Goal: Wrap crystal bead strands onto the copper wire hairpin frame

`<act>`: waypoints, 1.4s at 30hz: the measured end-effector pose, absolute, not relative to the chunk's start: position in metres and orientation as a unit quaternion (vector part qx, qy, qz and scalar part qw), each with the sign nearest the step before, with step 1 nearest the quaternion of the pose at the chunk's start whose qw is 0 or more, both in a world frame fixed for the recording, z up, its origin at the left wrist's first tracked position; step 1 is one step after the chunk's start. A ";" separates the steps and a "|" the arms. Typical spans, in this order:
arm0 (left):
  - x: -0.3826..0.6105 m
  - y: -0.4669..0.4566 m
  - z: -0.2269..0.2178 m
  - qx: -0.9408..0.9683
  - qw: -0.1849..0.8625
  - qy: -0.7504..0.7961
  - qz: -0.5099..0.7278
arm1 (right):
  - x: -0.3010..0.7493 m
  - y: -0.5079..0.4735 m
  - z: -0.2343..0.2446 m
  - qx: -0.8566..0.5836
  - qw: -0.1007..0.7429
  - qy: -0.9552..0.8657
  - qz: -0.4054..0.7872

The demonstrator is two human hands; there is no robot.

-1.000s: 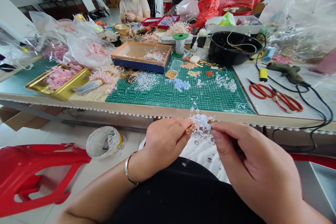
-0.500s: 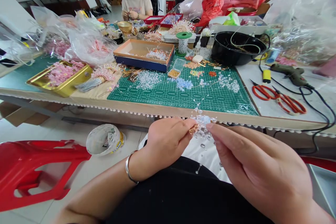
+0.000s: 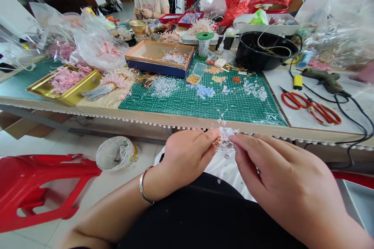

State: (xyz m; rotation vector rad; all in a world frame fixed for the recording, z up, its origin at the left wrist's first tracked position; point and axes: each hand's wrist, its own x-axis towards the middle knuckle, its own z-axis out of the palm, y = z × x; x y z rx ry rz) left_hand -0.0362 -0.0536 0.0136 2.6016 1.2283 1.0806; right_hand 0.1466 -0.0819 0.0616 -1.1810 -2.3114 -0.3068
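Over my lap, just in front of the table edge, I hold a beaded ornament [image 3: 226,134] with clear beads, pale blue petals and a gold-coloured wire part. My left hand [image 3: 189,151], a silver bangle on its wrist, is closed on the gold side. The fingertips of my right hand [image 3: 280,175] pinch at the ornament's right side; what exactly lies between them is hidden. Beaded sprigs stick up from the ornament. Beyond it on the green cutting mat [image 3: 175,107] lie blue petals [image 3: 204,91] and a heap of clear beads [image 3: 165,86].
Red-handled pliers [image 3: 324,113], a glue gun [image 3: 323,79] and its cable lie at right. A black basin [image 3: 263,52], an orange-rimmed box [image 3: 157,66] and a gold tin [image 3: 70,89] stand behind. A bucket [image 3: 117,153] and red stool [image 3: 43,186] are at left. A person [image 3: 152,2] sits opposite.
My right hand has shifted slightly left and down, closer to my left hand. The strand of beads hanging below the ornament shows less now. My left hand keeps its hold.
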 end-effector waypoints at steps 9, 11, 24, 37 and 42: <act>-0.038 -0.057 0.013 0.856 0.061 0.414 0.303 | 0.154 -0.080 0.062 -0.470 0.227 -0.853 -0.007; -0.039 -0.057 0.012 0.857 0.057 0.414 0.302 | 0.158 -0.080 0.065 -0.456 0.227 -0.860 -0.011; -0.038 -0.057 0.014 0.854 0.081 0.416 0.301 | 0.172 -0.075 0.051 -0.321 0.201 -0.912 -0.157; -0.034 -0.057 0.018 0.868 0.093 0.424 0.241 | 0.155 -0.072 0.051 -0.347 0.192 -0.911 -0.112; -0.036 -0.057 0.017 0.866 0.095 0.429 0.238 | 0.159 -0.071 0.055 -0.382 0.210 -0.900 0.006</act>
